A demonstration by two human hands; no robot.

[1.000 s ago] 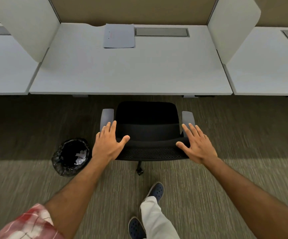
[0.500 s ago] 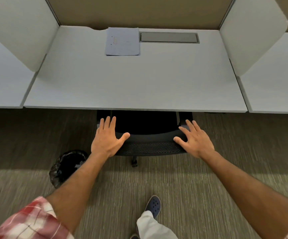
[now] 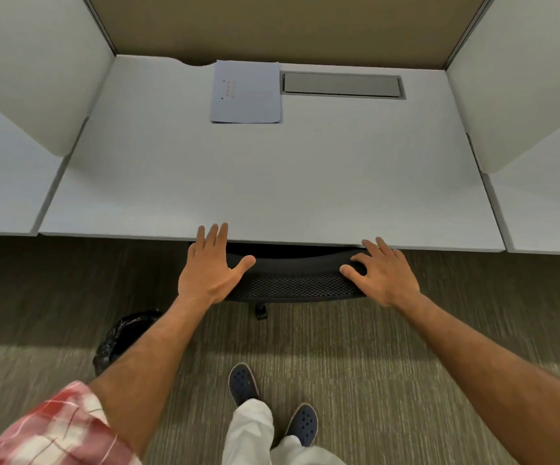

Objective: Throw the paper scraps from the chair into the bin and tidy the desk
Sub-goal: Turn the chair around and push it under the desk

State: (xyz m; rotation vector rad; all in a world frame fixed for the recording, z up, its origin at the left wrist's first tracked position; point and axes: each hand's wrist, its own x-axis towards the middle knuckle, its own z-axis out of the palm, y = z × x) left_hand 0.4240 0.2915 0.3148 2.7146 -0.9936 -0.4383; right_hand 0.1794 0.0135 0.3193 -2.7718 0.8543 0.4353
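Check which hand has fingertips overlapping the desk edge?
The left hand: its fingertips cross over the desk front edge. The right hand sits just below it, on the chair back.

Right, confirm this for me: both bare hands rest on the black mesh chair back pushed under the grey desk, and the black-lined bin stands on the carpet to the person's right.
One detail is wrong. The black-lined bin stands on the carpet to the person's left, partly hidden behind the left forearm, as the head view shows. The rest holds: the left hand and right hand rest on the black mesh chair back, pushed under the grey desk.
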